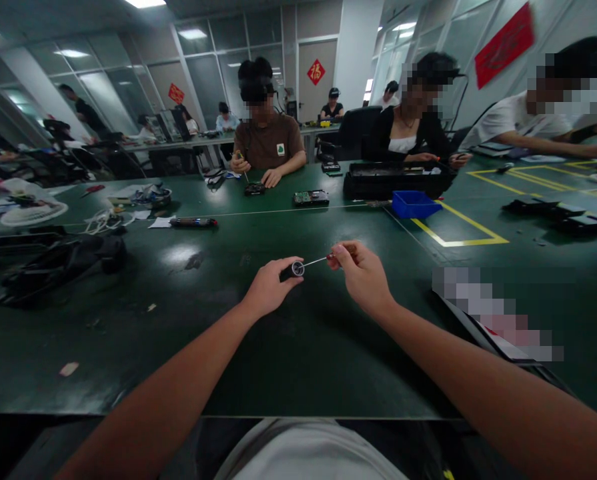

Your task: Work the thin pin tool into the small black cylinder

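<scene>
Over the middle of the green table, my left hand (pixel 268 288) is closed around a small black cylinder (pixel 289 271). The cylinder's round end, with a pale ring, faces right. A screwdriver (pixel 316 261) with a thin metal shaft and a dark red handle is pinched in my right hand (pixel 365 277). Its shaft reaches left to the ringed end; whether the tip sits inside or only touches, I cannot tell. Fingers hide most of the handle and part of the cylinder.
A co-worker (pixel 268 137) across the green table (pixel 258 373) handles a dark part. Near them lie a drive-like device (pixel 311 198), a blue bin (pixel 415 205) and a long black housing (pixel 398 181). Black parts (pixel 63 263) sit left; a pixelated flat item (pixel 498 320) lies right.
</scene>
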